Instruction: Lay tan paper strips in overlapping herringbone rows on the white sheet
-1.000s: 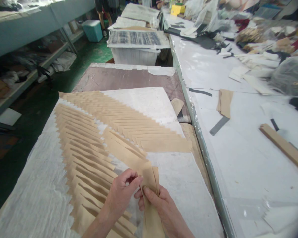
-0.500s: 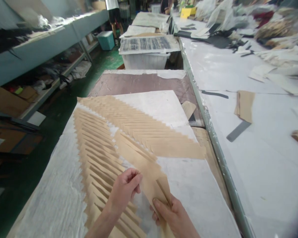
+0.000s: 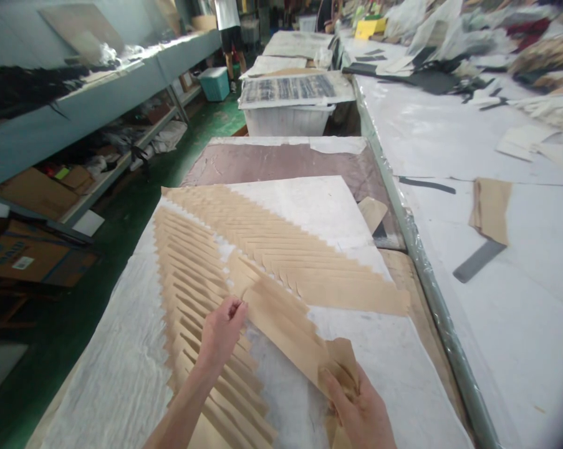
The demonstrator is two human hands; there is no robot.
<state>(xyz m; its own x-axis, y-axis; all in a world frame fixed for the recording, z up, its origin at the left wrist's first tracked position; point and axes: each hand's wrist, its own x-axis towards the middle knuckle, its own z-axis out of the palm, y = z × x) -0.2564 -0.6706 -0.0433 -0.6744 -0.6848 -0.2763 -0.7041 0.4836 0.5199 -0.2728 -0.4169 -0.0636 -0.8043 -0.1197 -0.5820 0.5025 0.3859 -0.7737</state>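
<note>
A tan strip (image 3: 285, 318) lies slanting across the white sheet (image 3: 108, 349), between two rows of overlapping tan pieces. My left hand (image 3: 222, 327) pinches its upper left edge between thumb and fingers. Near the strip's lower right end, my right hand (image 3: 353, 399) is closed around several folded tan pieces, thumb on top. To the left runs one fanned row (image 3: 187, 274) with raised, curling edges, partly behind my left forearm. The other row (image 3: 272, 243) lies flatter, beyond the strip, and stretches toward the right.
A plastic-wrapped rail (image 3: 431, 287) borders the white table (image 3: 534, 324) on the right, where tan pieces (image 3: 492, 209) and a grey strip (image 3: 478, 260) lie. Shelving (image 3: 98, 81) stands at the left. Farther back are a white bin (image 3: 285, 120), a teal box (image 3: 214, 84) and a person (image 3: 229, 31).
My left hand has moved up and left and now pinches the strip's edge. My right hand has shifted right with its pieces, and more of the strip shows flat. The view has shifted slightly.
</note>
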